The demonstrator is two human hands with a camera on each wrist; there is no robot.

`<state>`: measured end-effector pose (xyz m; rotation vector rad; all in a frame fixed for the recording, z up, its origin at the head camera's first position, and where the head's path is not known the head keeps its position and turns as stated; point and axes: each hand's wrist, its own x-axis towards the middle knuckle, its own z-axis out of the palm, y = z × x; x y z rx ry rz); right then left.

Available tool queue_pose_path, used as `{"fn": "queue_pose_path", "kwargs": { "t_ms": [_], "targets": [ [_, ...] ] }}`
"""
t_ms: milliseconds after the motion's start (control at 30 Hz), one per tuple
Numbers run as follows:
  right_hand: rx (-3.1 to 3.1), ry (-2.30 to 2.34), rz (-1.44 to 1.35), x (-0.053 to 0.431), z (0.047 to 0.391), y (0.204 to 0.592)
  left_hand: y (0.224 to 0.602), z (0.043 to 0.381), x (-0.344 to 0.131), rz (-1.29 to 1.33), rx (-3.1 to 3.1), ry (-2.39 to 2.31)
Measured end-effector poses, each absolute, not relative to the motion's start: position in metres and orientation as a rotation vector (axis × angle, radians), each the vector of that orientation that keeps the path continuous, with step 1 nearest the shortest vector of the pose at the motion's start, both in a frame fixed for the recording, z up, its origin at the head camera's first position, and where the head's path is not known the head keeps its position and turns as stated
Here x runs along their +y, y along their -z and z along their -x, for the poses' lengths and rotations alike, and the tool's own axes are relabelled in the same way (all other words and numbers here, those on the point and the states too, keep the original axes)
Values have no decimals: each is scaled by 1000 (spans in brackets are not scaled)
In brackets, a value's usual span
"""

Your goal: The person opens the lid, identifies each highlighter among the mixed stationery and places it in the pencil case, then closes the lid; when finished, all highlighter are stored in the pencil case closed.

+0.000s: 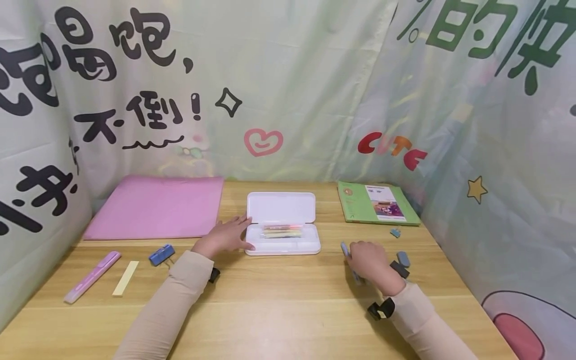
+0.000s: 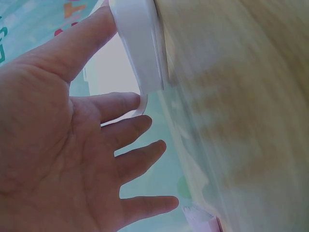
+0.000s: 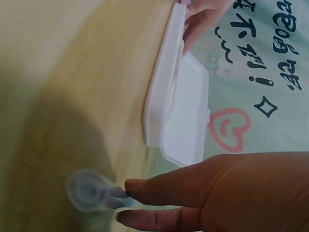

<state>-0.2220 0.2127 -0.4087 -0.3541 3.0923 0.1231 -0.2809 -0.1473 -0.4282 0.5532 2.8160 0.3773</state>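
Observation:
A white pencil case (image 1: 282,246) lies with its lid (image 1: 281,206) raised at the back, and several slim pens (image 1: 282,231) rest inside. My left hand (image 1: 227,236) is at the case's left end. In the left wrist view its straight, spread fingers (image 2: 140,159) reach beside the case, with the thumb and index finger right at its edges. To the right of the case, my right hand (image 1: 369,259) pinches a slim blue-grey pen-like stick (image 1: 345,250) between thumb and fingers. Its clear, round end (image 3: 88,190) shows blurred, close over the table, in the right wrist view.
At left lie a pink mat (image 1: 157,207), a pink-capped utility knife (image 1: 93,277), a pale strip (image 1: 125,278) and a blue binder clip (image 1: 161,254). At right are a green book (image 1: 355,202), a small teal clip (image 1: 395,233) and a blue-grey eraser-like block (image 1: 403,259).

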Motion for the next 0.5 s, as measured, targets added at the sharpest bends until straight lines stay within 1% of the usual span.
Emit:
{"fn": "queue_pose_path", "kwargs": {
  "t_ms": [233, 500],
  "targets": [
    [3077, -76, 319, 215, 219, 415, 428, 280, -147, -556, 2820, -386],
    [3062, -26, 364, 208, 224, 403, 429, 279, -147, -547, 2826, -379]
  ]
}}
